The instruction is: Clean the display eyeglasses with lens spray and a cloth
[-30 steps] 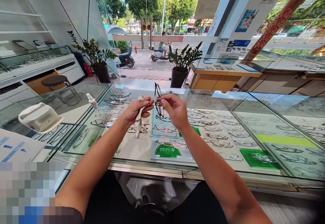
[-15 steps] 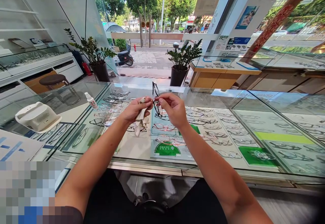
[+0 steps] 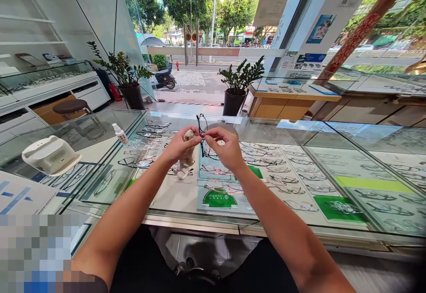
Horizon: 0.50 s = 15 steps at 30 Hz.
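Note:
A pair of dark-framed eyeglasses (image 3: 202, 123) stands on edge between my hands, above the glass counter. My right hand (image 3: 226, 147) pinches its middle between thumb and fingers. My left hand (image 3: 179, 146) is closed around a crumpled pale cleaning cloth (image 3: 185, 162), which hangs below the fingers. The left thumb and fingertips meet the eyeglasses near the right fingertips; whether they grip the frame too I cannot tell. Several other eyeglasses (image 3: 215, 169) lie in rows just beneath my hands.
The glass display counter (image 3: 159, 215) spans the width before me. On its left stand a white spray bottle (image 3: 120, 134) and a cream-coloured device (image 3: 51, 155). Beyond are a stool (image 3: 70, 106), two potted plants (image 3: 234, 82) and glass doors.
The eyeglasses have dropped slightly and turned a little between my hands. My left fingertips have come closer to the right ones, and the cloth hangs more bunched.

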### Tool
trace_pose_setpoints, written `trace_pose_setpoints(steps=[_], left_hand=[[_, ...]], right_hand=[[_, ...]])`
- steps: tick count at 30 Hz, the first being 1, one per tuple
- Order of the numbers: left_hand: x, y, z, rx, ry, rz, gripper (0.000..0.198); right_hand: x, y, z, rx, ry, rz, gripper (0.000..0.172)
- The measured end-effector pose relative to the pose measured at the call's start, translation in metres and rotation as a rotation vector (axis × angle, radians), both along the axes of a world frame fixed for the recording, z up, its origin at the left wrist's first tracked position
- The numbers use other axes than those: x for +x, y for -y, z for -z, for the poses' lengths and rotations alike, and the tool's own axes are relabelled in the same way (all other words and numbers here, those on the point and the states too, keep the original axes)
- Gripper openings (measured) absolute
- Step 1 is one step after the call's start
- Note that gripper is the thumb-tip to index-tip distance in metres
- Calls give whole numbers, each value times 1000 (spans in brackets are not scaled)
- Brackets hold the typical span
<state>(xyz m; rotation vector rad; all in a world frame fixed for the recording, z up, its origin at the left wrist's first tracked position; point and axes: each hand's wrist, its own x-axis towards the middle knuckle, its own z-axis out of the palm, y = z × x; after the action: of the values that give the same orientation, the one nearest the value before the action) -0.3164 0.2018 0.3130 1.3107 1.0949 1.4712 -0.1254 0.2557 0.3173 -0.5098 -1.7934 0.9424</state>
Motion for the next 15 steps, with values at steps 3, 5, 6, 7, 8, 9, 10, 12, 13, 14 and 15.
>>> trace_pose_setpoints(steps=[3, 5, 6, 7, 8, 9, 10, 12, 13, 14, 15], left_hand=[[2, 1, -2, -29, -22, -64, 51], [2, 1, -2, -73, 4, -85, 48], [3, 0, -2, -85, 13, -92, 49], [3, 0, -2, -88, 16, -101, 49], [3, -1, -2, -82, 12, -111, 49], [4, -1, -2, -70, 2, -122, 49], [5, -1, -2, -58, -10, -133, 50], [7, -1, -2, -43, -26, -144, 51], [7, 0, -3, -40, -32, -144, 51], [8, 0, -3, -38, -38, -143, 51], [8, 0, -3, -33, -44, -143, 52]], right_hand=[[0, -1, 1, 20, 20, 12, 14], [0, -1, 1, 9, 21, 12, 13], [0, -1, 1, 2, 20, 10, 14], [0, -1, 1, -5, 18, 7, 14], [0, -1, 1, -11, 18, 3, 14], [0, -1, 0, -20, 14, -1, 14], [0, -1, 0, -32, 7, -3, 13], [-1, -2, 1, -73, -14, 2, 15], [-2, -3, 1, -107, -24, 8, 18], [-2, -4, 2, -149, -30, 11, 22], [-2, -6, 2, -198, -34, 7, 26]])
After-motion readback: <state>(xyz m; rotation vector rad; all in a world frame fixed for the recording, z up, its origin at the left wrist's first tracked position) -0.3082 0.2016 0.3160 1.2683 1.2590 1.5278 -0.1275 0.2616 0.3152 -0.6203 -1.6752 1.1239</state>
